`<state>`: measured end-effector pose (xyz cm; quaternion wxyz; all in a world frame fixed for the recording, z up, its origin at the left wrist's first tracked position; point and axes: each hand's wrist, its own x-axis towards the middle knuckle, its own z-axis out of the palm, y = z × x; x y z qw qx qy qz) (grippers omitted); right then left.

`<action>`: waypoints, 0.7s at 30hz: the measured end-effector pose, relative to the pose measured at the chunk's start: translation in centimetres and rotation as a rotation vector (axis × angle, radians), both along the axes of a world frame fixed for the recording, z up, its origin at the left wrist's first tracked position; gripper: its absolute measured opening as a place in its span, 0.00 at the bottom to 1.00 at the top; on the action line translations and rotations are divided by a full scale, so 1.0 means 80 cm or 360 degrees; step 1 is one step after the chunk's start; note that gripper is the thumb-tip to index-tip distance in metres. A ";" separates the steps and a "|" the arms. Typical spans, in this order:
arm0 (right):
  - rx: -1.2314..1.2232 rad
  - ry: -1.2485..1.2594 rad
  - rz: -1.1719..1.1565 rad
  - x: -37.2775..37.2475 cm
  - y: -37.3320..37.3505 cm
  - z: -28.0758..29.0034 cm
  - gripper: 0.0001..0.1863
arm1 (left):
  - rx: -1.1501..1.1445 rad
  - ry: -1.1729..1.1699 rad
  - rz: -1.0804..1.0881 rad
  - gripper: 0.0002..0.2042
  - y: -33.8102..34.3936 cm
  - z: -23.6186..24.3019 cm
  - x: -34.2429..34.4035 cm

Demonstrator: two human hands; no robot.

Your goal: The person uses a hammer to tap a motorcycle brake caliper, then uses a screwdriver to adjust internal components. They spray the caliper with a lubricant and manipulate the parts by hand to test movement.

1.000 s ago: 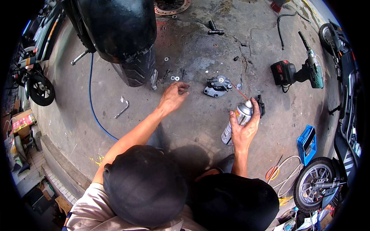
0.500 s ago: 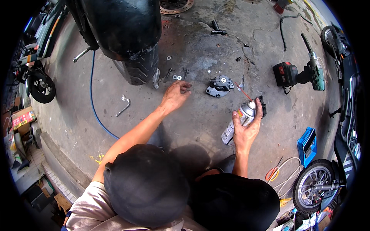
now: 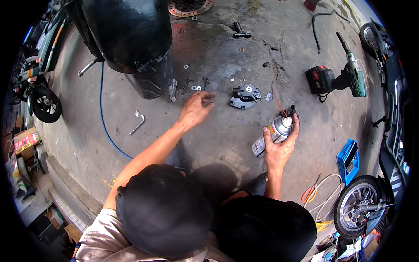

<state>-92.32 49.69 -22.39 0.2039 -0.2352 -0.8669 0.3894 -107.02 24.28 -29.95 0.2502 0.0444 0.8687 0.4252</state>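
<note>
My right hand [image 3: 279, 146] grips a silver spray can [image 3: 273, 133] with a thin red straw pointing up and left; a dark flat part [image 3: 293, 112] sits against my fingertips behind the can. My left hand [image 3: 195, 109] reaches forward over the concrete floor with its fingers loosely curled, fingertips just below two washers [image 3: 194, 87] and small bolts [image 3: 205, 81]. Whether it pinches a small part is not visible. A grey brake caliper [image 3: 245, 95] lies between the two hands, closer to the left fingertips.
A motorcycle tyre [image 3: 150, 81] under a black fender [image 3: 126, 30] stands left of the washers. A cordless drill [image 3: 345, 78] lies far right, a blue box [image 3: 349, 159] and a wheel [image 3: 360, 209] at lower right, a bent wrench [image 3: 137, 122] and blue hose [image 3: 104, 113] at left.
My left hand has edged slightly forward toward the washers. The right hand holds the spray can in nearly the same place.
</note>
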 end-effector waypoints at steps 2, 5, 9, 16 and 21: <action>-0.0033 -0.0066 -0.0074 0.017 0.012 0.005 0.52 | -0.0006 0.0038 -0.0070 0.17 0.008 0.006 -0.006; -0.0011 -0.0230 -0.0225 0.056 0.042 0.006 0.47 | 0.0030 0.0092 -0.0135 0.17 0.020 0.016 -0.013; 0.0093 -0.0183 -0.0454 0.111 0.094 0.010 0.43 | 0.0014 0.0136 -0.0352 0.19 0.041 0.032 -0.025; 0.0003 -0.0084 -0.0608 0.125 0.105 0.009 0.43 | -0.0400 0.0666 -0.1191 0.32 0.095 0.105 -0.043; -0.0568 -0.0025 -0.0270 0.085 0.041 0.005 0.42 | -0.0847 0.0718 -0.1738 0.51 0.134 0.128 -0.044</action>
